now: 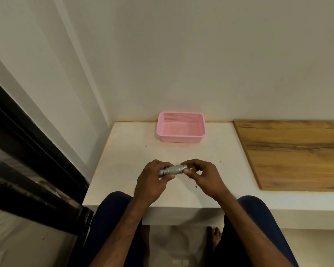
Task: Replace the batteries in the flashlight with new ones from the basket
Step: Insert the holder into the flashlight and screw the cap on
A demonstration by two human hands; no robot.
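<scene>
A short silver flashlight with a knurled body lies level between my hands, just above the white table. My left hand wraps its left end, the head. My right hand pinches the right end, the tail cap, between thumb and fingers. A pink plastic basket with a perforated back wall stands at the far edge against the wall. I see no batteries inside it; only a small pale mark shows on its floor.
A wooden board covers the ledge to the right of the table. A black-framed glass panel runs along the left. My knees and bare feet show below the table's front edge. Small dark specks dot the tabletop.
</scene>
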